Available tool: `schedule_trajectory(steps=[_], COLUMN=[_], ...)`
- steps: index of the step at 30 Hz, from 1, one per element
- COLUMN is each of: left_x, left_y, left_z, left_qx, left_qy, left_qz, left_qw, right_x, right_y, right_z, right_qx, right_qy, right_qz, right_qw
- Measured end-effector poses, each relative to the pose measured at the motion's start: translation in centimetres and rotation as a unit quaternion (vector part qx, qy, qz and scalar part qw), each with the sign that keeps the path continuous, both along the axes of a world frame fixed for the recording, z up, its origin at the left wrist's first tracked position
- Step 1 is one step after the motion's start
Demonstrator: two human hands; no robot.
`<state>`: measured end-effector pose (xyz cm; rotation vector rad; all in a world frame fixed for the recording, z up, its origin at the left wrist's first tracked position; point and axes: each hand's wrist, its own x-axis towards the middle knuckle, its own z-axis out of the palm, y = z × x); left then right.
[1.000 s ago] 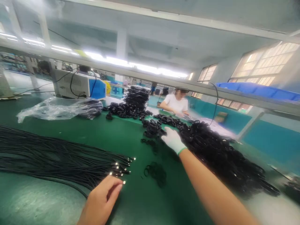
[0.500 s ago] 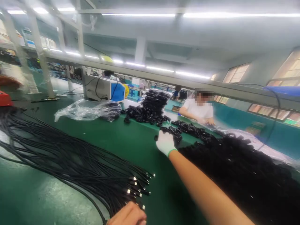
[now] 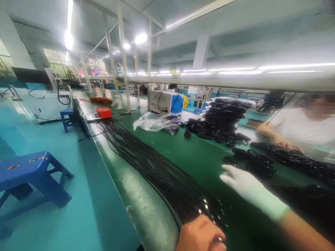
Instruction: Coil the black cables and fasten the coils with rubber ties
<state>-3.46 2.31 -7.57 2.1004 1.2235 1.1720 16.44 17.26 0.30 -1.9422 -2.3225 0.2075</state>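
Note:
My left hand (image 3: 200, 233), bare, is curled closed at the bottom of the view over the near end of a long bundle of black cables (image 3: 157, 167). A small shiny tip shows by its thumb, apparently the connector of a cable in its grip. Silver connector ends lie just beyond the fingers. My right hand (image 3: 240, 183), in a white glove, is open, its fingers stretched out above the green table (image 3: 172, 150). It holds nothing visible. Close beyond it lies a small heap of coiled black cables (image 3: 252, 162); whether the fingertips touch it I cannot tell.
A red block (image 3: 104, 112) stands at the bundle's far end. Coiled cables (image 3: 222, 118) are stacked at the back beside a clear plastic bag (image 3: 149, 122) and a blue-and-grey machine (image 3: 166, 101). A co-worker (image 3: 300, 125) handles coils opposite. A blue stool (image 3: 34, 170) stands left.
The view has swung left, showing the floor and stool. My right hand has drawn back from the coil heap, its fingers now extended. My left hand stays closed at the cable ends.

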Motion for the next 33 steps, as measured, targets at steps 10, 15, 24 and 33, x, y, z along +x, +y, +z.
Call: schedule_trajectory(steps=[10,15,24,33], left_x=[-14.7,-15.5,-17.3,-17.6], left_y=[9.9,13.2,14.5,14.2], left_z=[6.7,6.0,8.4,12.4], left_qx=[-0.058,-0.065,-0.02,0.032], left_qy=[0.325,0.406,0.468,0.48], left_qz=[0.239,0.208,0.202,0.177], left_qw=[0.913,0.888,0.86,0.858], right_x=[-5.0,-10.2,-11.1,-10.6], right_y=[-12.1,-12.2,-14.0,-15.8], right_z=[-1.4,-1.8,-4.1,-3.2], right_qx=[0.01,-0.037,-0.09,-0.092], right_qy=[0.102,0.08,-0.033,-0.105], right_qz=[0.058,0.126,0.101,0.091], right_qw=[0.993,0.988,0.99,0.986])
